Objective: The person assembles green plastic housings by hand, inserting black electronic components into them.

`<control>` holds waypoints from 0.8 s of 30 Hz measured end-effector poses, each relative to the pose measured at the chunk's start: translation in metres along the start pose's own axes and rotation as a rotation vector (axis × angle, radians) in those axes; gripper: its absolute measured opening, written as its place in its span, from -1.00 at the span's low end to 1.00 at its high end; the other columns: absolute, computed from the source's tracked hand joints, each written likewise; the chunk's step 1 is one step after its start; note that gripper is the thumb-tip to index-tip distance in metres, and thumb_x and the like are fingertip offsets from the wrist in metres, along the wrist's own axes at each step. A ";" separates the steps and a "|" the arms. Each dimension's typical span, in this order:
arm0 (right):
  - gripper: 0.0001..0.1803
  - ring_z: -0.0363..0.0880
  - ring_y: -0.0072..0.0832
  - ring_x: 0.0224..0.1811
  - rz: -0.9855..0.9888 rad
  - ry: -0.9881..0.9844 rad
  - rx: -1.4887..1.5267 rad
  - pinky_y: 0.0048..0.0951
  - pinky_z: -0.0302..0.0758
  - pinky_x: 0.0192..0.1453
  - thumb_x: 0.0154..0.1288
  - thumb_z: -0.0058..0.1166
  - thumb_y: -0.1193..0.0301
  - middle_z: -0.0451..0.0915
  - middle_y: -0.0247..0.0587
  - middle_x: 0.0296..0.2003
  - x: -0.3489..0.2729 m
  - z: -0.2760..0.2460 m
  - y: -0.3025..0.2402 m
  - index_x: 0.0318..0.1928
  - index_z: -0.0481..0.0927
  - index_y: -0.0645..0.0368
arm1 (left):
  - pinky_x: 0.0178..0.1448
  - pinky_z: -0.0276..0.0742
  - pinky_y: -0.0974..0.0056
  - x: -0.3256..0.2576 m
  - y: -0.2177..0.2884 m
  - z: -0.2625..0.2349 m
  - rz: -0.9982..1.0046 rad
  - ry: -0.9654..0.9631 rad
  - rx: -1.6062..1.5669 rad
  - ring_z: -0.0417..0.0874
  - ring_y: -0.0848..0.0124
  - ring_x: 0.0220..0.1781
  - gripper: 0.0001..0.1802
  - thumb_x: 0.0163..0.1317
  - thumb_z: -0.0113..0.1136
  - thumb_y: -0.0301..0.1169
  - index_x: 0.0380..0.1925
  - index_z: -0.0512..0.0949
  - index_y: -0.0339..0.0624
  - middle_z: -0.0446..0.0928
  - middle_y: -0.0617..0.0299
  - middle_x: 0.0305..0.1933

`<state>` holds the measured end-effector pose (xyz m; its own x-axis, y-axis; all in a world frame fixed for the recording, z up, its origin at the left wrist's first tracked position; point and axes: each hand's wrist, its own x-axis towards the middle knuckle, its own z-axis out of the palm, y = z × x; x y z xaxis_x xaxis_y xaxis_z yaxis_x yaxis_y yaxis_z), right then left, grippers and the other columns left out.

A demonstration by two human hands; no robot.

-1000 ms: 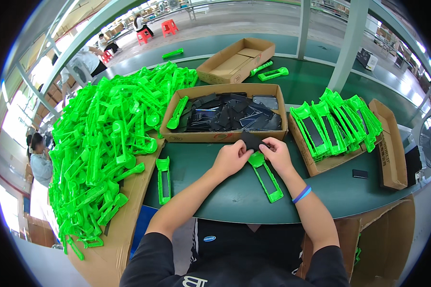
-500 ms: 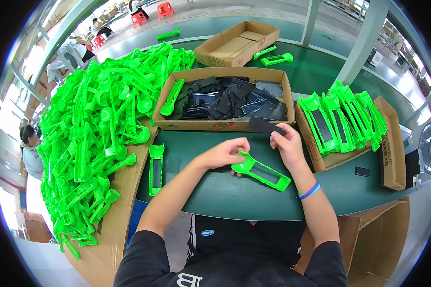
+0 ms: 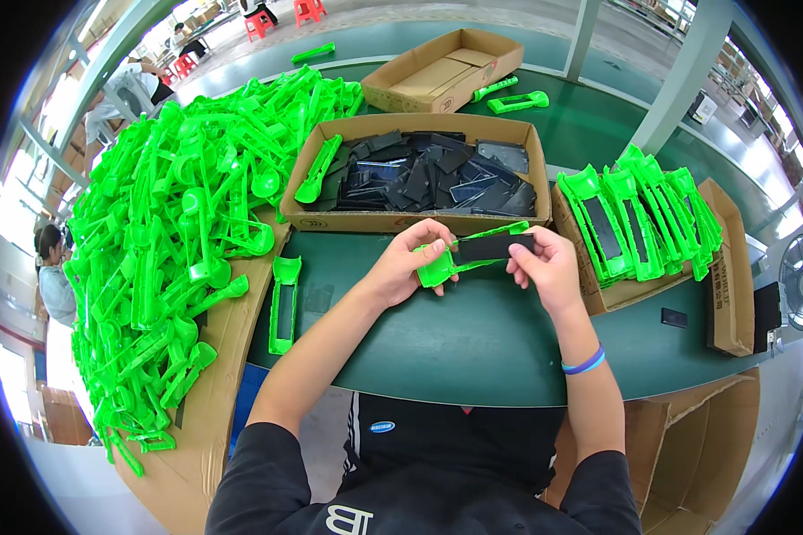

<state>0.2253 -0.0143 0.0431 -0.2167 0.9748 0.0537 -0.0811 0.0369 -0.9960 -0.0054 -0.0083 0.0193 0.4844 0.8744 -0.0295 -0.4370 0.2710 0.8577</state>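
My left hand (image 3: 408,265) is closed round the rounded end of a bright green plastic frame (image 3: 436,267), its long slotted part pointing right. In my right hand (image 3: 544,267), a flat black rectangular panel (image 3: 482,249) is pinched between thumb and fingers. The panel lies along the frame's slot, and its right end reaches toward the frame's far end. Whether it sits fully in the slot, I cannot tell. Just beyond my hands stands a cardboard box (image 3: 366,223) of loose black panels (image 3: 428,174), with one green frame (image 3: 319,169) leaning inside at its left.
A large heap of green frames (image 3: 178,205) covers cardboard at the left. One frame (image 3: 284,306) lies on the green table (image 3: 401,348). Frames fitted with black panels (image 3: 638,218) stand in a box at right. A shallow box (image 3: 446,71) lies farther back; a small black piece (image 3: 674,317) is at right.
The green frame has been lifted and turned so its slotted part points right and slightly away. My right hand has brought the black panel down onto the frame.
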 end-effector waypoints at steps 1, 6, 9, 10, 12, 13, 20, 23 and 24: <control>-0.91 0.41 -0.70 -0.68 0.007 0.002 -0.034 -0.69 0.30 -0.63 0.18 0.07 0.52 0.53 -0.29 -0.61 0.001 0.004 0.002 -0.31 0.50 0.28 | -0.56 0.48 0.33 0.000 -0.004 0.000 0.045 0.027 -0.019 0.56 0.34 -0.36 -0.80 0.24 0.09 -0.28 -0.24 0.38 -0.12 0.40 0.23 -0.31; -0.92 0.40 -0.70 -0.69 0.052 -0.015 -0.096 -0.68 0.29 -0.65 0.20 0.05 0.50 0.51 -0.30 -0.63 0.006 0.002 0.009 -0.36 0.49 0.27 | -0.55 0.43 0.34 0.004 -0.010 0.012 0.136 0.234 0.025 0.46 0.46 -0.43 -0.83 0.25 0.07 -0.31 -0.25 0.42 -0.14 0.40 0.25 -0.36; -0.92 0.39 -0.70 -0.70 0.068 -0.020 0.011 -0.68 0.28 -0.66 0.21 0.04 0.50 0.51 -0.30 -0.64 0.010 0.002 0.015 -0.38 0.48 0.26 | -0.54 0.45 0.34 0.005 -0.008 0.010 0.186 0.215 0.155 0.46 0.48 -0.52 -0.81 0.26 0.03 -0.38 -0.21 0.46 -0.25 0.42 0.25 -0.44; -0.93 0.39 -0.70 -0.70 0.064 -0.025 0.018 -0.69 0.28 -0.66 0.21 0.03 0.50 0.50 -0.30 -0.64 0.011 0.002 0.016 -0.37 0.48 0.26 | -0.53 0.46 0.34 0.005 -0.009 0.006 0.170 0.205 0.144 0.47 0.47 -0.53 -0.79 0.26 0.01 -0.38 -0.21 0.47 -0.30 0.43 0.22 -0.47; -0.94 0.38 -0.70 -0.71 0.064 -0.027 0.022 -0.69 0.27 -0.66 0.21 0.02 0.51 0.50 -0.30 -0.64 0.010 0.001 0.017 -0.36 0.48 0.25 | -0.53 0.47 0.33 0.007 -0.011 0.004 0.151 0.193 0.127 0.49 0.45 -0.53 -0.76 0.26 0.00 -0.38 -0.20 0.48 -0.35 0.44 0.20 -0.50; -0.93 0.39 -0.70 -0.71 0.062 -0.023 0.046 -0.68 0.27 -0.66 0.22 0.03 0.51 0.50 -0.30 -0.64 0.010 0.001 0.018 -0.37 0.47 0.26 | -0.52 0.48 0.34 0.007 -0.012 0.005 0.161 0.190 0.125 0.50 0.45 -0.53 -0.75 0.27 -0.01 -0.36 -0.23 0.49 -0.36 0.45 0.18 -0.50; -0.95 0.38 -0.72 -0.70 0.059 0.075 -0.131 -0.67 0.25 -0.67 0.21 0.04 0.53 0.50 -0.33 -0.64 0.002 0.023 0.022 -0.35 0.47 0.26 | -0.50 0.47 0.30 0.003 -0.020 0.006 0.185 0.243 0.117 0.50 0.40 -0.45 -0.71 0.29 -0.07 -0.31 -0.24 0.48 -0.36 0.47 0.10 -0.40; -0.95 0.39 -0.71 -0.70 0.054 0.109 -0.110 -0.66 0.26 -0.67 0.21 0.02 0.55 0.50 -0.33 -0.65 0.000 0.032 0.025 -0.36 0.47 0.27 | -0.53 0.46 0.30 0.001 -0.024 0.007 0.209 0.261 0.100 0.51 0.40 -0.43 -0.71 0.30 -0.07 -0.29 -0.28 0.47 -0.35 0.46 0.12 -0.35; -0.95 0.39 -0.71 -0.70 0.045 0.131 -0.111 -0.65 0.27 -0.67 0.21 0.02 0.55 0.50 -0.32 -0.65 -0.001 0.035 0.026 -0.38 0.47 0.28 | -0.53 0.46 0.30 0.001 -0.024 0.006 0.207 0.263 0.100 0.51 0.40 -0.43 -0.71 0.30 -0.07 -0.29 -0.28 0.47 -0.35 0.46 0.12 -0.35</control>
<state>0.1895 -0.0216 0.0195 -0.0881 0.9961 0.0063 0.0350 0.0094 -0.9993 0.0101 -0.0163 0.0012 0.1758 0.9840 0.0304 -0.4226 0.0476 0.9051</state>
